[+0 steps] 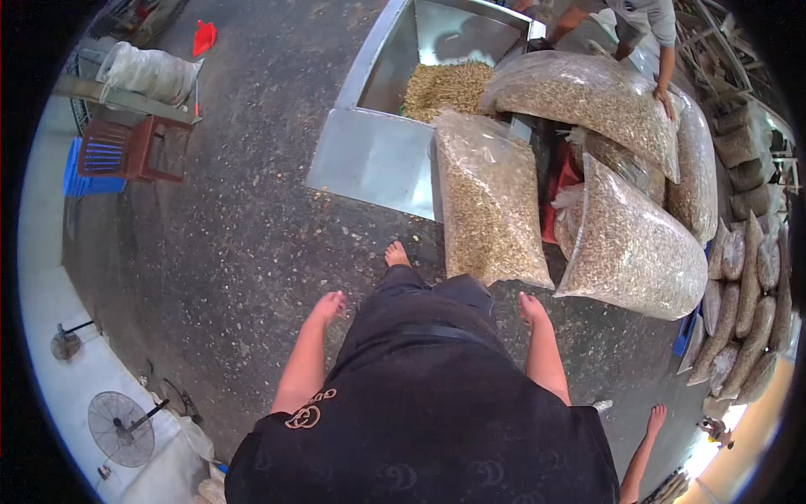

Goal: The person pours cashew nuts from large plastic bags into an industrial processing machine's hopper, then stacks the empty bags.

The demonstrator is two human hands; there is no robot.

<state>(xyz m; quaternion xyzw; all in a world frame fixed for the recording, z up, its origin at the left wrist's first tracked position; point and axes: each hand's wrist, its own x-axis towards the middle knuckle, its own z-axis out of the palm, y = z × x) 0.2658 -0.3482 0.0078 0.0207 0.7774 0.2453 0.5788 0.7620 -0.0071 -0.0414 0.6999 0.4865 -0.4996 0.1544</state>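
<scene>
My left hand (330,307) hangs beside my left thigh, fingers loose and apart, holding nothing I can see. On the other side my right hand (531,309) is likewise relaxed and apparently bare, close to the bottom edge of a clear plastic sack (491,206). That sack is full of small tan pieces and leans against a metal bin (369,160). Inside the bin lies a heap of similar tan pieces (445,86). Right of the first sack, another full clear sack (638,239) lies tilted. A third long sack (588,88) rests across the pile behind it.
Another person's hand (665,102) presses on the long sack. A different arm (642,454) reaches in at lower right. Brown plastic chairs (138,147), a red dustpan (204,38) and a standing fan (122,428) are at left. Stacked filled bags (747,311) line the right.
</scene>
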